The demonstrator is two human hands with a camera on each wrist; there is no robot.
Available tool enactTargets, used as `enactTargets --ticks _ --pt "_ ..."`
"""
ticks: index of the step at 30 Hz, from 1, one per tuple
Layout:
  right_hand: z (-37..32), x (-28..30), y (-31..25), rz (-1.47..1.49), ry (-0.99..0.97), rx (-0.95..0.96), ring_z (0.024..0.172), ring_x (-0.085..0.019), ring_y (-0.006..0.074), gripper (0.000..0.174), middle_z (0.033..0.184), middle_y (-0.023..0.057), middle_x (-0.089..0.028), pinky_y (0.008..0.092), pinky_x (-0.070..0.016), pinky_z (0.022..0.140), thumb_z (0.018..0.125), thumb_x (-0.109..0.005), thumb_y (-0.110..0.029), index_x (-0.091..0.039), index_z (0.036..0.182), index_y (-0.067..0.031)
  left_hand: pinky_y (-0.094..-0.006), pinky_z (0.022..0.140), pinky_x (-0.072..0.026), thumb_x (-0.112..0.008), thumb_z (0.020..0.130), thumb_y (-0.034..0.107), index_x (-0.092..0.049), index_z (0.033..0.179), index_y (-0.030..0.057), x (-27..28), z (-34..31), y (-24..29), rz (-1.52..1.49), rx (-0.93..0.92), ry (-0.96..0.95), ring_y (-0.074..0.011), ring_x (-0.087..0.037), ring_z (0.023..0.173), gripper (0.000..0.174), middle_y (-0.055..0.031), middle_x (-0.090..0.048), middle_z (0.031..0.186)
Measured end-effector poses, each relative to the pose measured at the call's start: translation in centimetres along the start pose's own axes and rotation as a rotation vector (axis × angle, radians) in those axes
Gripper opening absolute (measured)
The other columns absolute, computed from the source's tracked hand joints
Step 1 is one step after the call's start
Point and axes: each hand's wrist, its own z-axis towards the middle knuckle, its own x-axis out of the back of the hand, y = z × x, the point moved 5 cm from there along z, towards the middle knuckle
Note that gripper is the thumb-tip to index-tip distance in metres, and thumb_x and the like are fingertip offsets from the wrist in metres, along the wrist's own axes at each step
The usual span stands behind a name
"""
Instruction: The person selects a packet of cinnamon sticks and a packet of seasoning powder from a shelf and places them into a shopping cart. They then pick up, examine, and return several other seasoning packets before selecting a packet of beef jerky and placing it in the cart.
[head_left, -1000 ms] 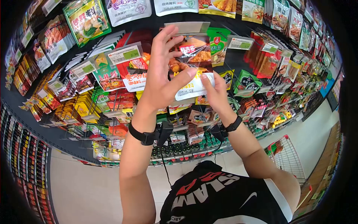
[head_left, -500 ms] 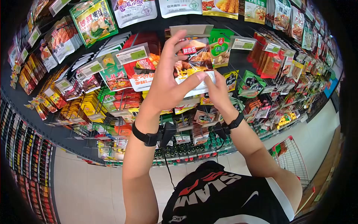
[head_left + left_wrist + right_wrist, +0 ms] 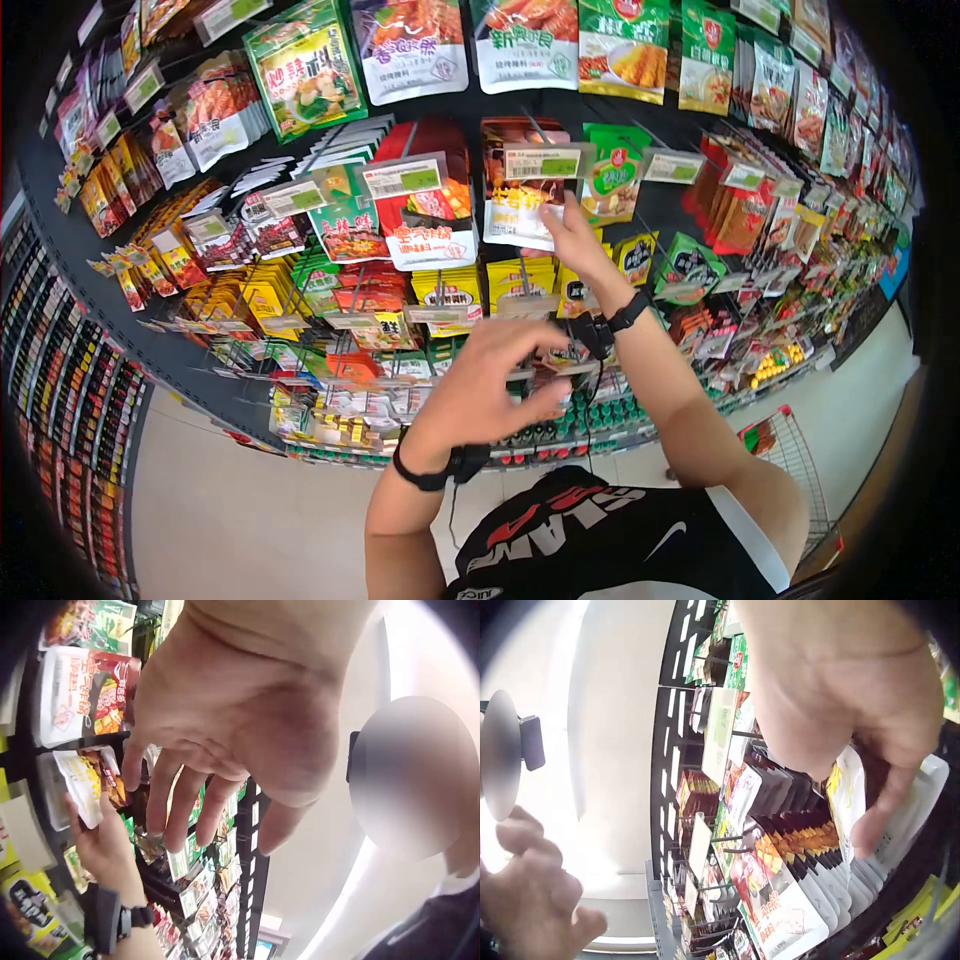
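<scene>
A brown-and-white seasoning packet [image 3: 512, 222] hangs at the rack, its upper part behind a price tag [image 3: 542, 163]. My right hand [image 3: 578, 242] pinches its lower right corner. In the right wrist view the thumb and fingers of that hand [image 3: 847, 690] fold over the packet's white edge [image 3: 846, 799], with another white packet close behind. Lower and nearer my body, my left hand [image 3: 485, 385] is off the packet and holds nothing. Its palm faces the camera in the left wrist view, the fingers [image 3: 180, 799] relaxed and spread.
Red seasoning packets [image 3: 428, 225] hang just left, a green packet [image 3: 612, 175] just right. Hooks and price tags [image 3: 402, 178] jut out along the rack. Yellow packets [image 3: 520, 280] hang below. A wire shopping cart [image 3: 790, 460] stands behind on the right.
My left hand has let go of the packet and drawn down toward my body. The packet's top now sits behind the price tag, with my right hand still pinching it. The view has shifted slightly.
</scene>
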Motion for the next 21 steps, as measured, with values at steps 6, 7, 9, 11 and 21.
enactTargets --ticks 6,7,9,11,21 --pt "-1.6 -0.8 -1.3 -0.319 0.049 0.095 0.087 -0.068 0.0212 0.064 0.125 0.0181 -0.058 0.0315 -0.0598 0.063 0.097 -0.065 -0.014 -0.023 0.143 -0.0003 -0.0425 0.097 -0.0443 -0.083 0.08 0.026 -0.067 0.113 0.0073 0.2 -4.8 0.5 0.069 -0.001 -0.085 -0.0307 -0.064 0.104 0.041 -0.0105 -0.07 0.11" --pt "-2.4 -0.9 -1.2 -0.359 0.074 0.111 0.087 -0.068 0.0203 0.067 0.127 0.018 -0.057 0.0312 -0.0592 0.063 0.097 -0.065 -0.013 -0.02 0.145 -0.0005 -0.0423 0.095 -0.0457 -0.084 0.079 0.026 -0.067 0.114 0.0068 0.6 -5.5 0.6 0.078 -0.005 -0.09 -0.0306 -0.064 0.104 0.043 -0.0103 -0.07 0.11" --pt "-4.2 -0.9 -0.3 -0.281 0.021 0.094 0.087 -0.069 0.0204 0.069 0.13 0.0207 -0.054 0.0307 -0.0573 0.067 0.097 -0.061 -0.007 -0.014 0.148 -0.0002 -0.0422 0.093 -0.0468 -0.084 0.079 0.026 -0.068 0.114 0.0066 0.9 -6.8 0.8 0.017 0.0 -0.085 -0.0304 -0.064 0.104 0.043 -0.0101 -0.07 0.111" --pt "-6.4 -0.6 1.0 -0.232 0.012 0.094 0.087 -0.07 0.0211 0.069 0.133 0.0228 -0.051 0.0316 -0.0571 0.07 0.097 -0.058 -0.002 -0.013 0.149 -0.0005 -0.0411 0.09 -0.0488 -0.085 0.078 0.024 -0.07 0.113 0.0067 0.9 -7.7 1.0 -0.023 0.032 -0.095 -0.0293 -0.066 0.101 0.042 -0.0091 -0.071 0.109" --pt "-16.0 -0.5 -2.1 -0.329 0.113 0.439 0.09 -0.065 0.0165 0.055 0.145 0.0162 -0.04 0.0313 -0.0553 0.083 0.094 -0.057 0.008 -0.03 0.142 0.0004 -0.0368 0.072 -0.0469 -0.081 0.078 0.012 -0.072 0.092 0.0071 -1.9 -7.6 -2.4 -0.293 -0.06 0.194 -0.0248 -0.065 0.074 0.017 -0.0045 -0.069 0.08"
